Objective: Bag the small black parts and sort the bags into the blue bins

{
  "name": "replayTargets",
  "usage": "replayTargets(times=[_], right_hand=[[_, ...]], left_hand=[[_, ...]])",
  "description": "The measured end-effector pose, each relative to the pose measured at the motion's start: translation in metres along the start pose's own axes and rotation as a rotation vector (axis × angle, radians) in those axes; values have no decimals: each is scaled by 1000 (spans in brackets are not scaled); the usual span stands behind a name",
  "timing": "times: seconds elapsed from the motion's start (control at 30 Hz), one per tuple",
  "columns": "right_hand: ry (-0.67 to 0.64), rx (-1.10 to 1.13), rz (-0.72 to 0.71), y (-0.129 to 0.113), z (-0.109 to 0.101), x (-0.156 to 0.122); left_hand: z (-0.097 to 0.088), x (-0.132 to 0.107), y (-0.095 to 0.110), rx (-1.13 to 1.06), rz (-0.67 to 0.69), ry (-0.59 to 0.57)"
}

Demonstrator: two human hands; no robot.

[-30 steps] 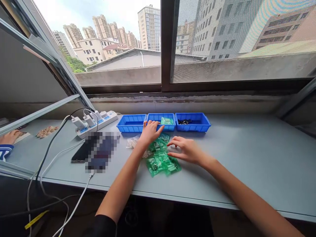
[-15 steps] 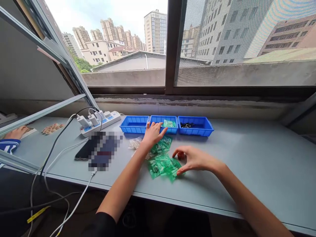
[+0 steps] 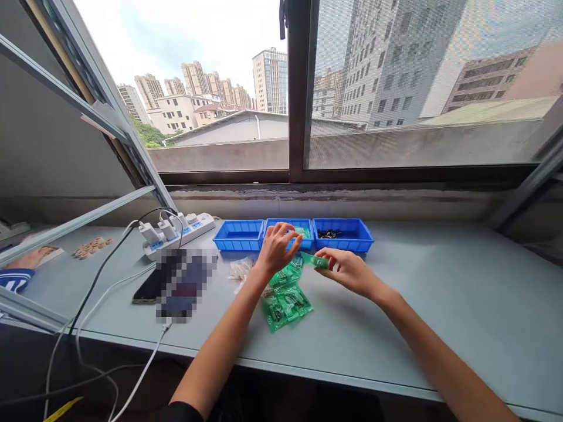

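My right hand pinches a small green plastic packet between thumb and fingers, lifted just above the table. My left hand hovers at the front of the middle blue bin, its fingers bent and apart, with nothing seen in them. Inside that bin lie green packets, partly covered by my left hand. Below my hands, more green packets lie in a loose pile, dark slim pieces showing through the plastic. Clear packets with pale contents rest beside the pile, left of my left wrist.
A left blue bin and a right blue bin holding dark parts flank the middle one. A phone, a power strip and cables occupy the left. Beyond a metal frame, another person's hand is near small tan pieces.
My right hand has picked up a green packet from the pile's right side and moved it up toward the bins. My left hand stays near the middle bin. The camera view has tilted slightly upward.
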State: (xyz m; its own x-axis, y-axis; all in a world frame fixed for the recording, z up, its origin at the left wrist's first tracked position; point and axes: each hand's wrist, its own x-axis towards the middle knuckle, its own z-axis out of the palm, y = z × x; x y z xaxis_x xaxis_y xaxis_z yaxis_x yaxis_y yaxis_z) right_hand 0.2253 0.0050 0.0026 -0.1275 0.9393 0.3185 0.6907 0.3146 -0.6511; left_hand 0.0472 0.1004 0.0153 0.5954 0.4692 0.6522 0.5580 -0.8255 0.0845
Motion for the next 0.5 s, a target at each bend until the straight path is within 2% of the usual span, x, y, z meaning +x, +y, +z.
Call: replayTargets(times=[0.13,0.2,0.3,0.5], right_hand=[[261,26,-5,5,-2,5],[344,50,9,6,-2,6],[419,59,9,4,-2,7],[508,-36,-181,2,-4,2]], left_hand=[[1,-1,8,-38,92,-12],[3,-1,10,-47,124,-12],[6,-1,11,-44,139,13],[6,-3,9,-51,178,84]])
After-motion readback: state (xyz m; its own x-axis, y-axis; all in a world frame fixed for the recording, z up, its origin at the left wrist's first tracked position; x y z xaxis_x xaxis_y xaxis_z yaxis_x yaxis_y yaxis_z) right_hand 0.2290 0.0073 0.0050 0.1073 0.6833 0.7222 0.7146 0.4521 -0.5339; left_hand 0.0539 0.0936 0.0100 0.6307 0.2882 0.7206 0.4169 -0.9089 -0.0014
